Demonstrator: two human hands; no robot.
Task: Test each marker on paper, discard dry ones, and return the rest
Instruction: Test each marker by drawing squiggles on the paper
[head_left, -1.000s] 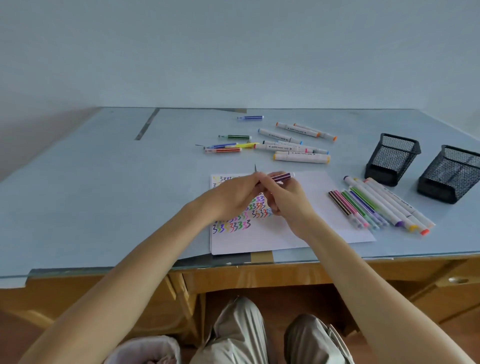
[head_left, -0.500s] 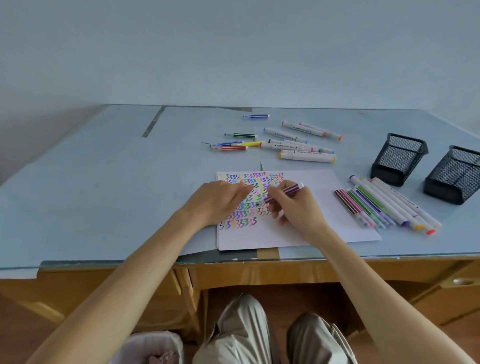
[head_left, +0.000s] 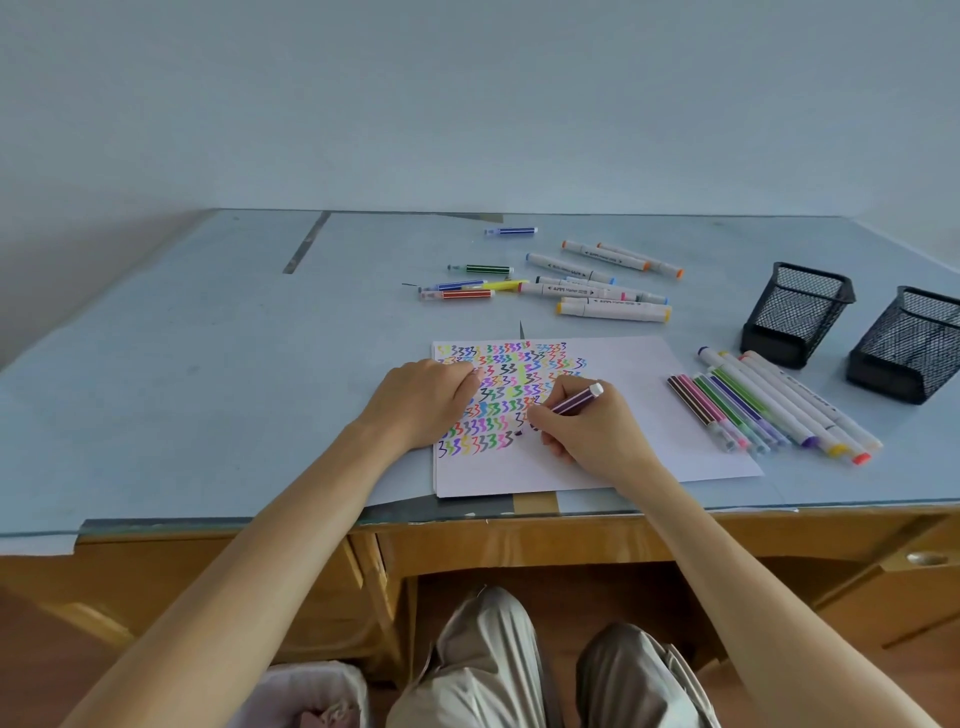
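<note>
A white sheet of paper (head_left: 623, 457) lies at the desk's near edge, its left half filled with coloured squiggles. My right hand (head_left: 587, 431) grips a purple striped marker (head_left: 576, 399), tip down on the paper just right of the squiggles. My left hand (head_left: 426, 400) rests on the paper's left side with its fingers curled; whether it holds the cap is hidden. A row of markers (head_left: 769, 405) lies side by side right of the paper. Several more markers (head_left: 587, 291) lie scattered beyond the paper.
Two black mesh pen holders (head_left: 795, 312) (head_left: 909, 343) stand at the right of the blue desk top (head_left: 208, 364). A pale bin (head_left: 306, 691) sits on the floor under the desk's left side, beside my knees. A wall rises right behind the desk.
My hands came apart from each other above the sheet. The left hand settled on the paper and the right hand lowered the purple marker's tip onto it.
</note>
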